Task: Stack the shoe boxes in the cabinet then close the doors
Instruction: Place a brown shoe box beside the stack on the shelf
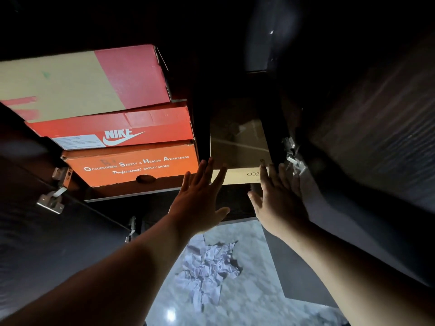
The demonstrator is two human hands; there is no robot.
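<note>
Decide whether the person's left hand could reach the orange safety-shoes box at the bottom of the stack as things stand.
Probably yes. The left hand is open beside the orange cardboard safety-shoes box, whose front face is exposed at the shelf edge with nothing between them.

Three stacked shoe boxes glow against a near-black cabinet (235, 24): a cream box (77, 81) with a diagonal red panel on top, a red box (122, 130) carrying a white swoosh logo, and an orange box (134, 165) printed with white lettering. Beside them sits a plain brown cardboard box (237, 142). Crumpled white paper (209, 262) lies on pale grey marbled floor (249, 300).
</note>
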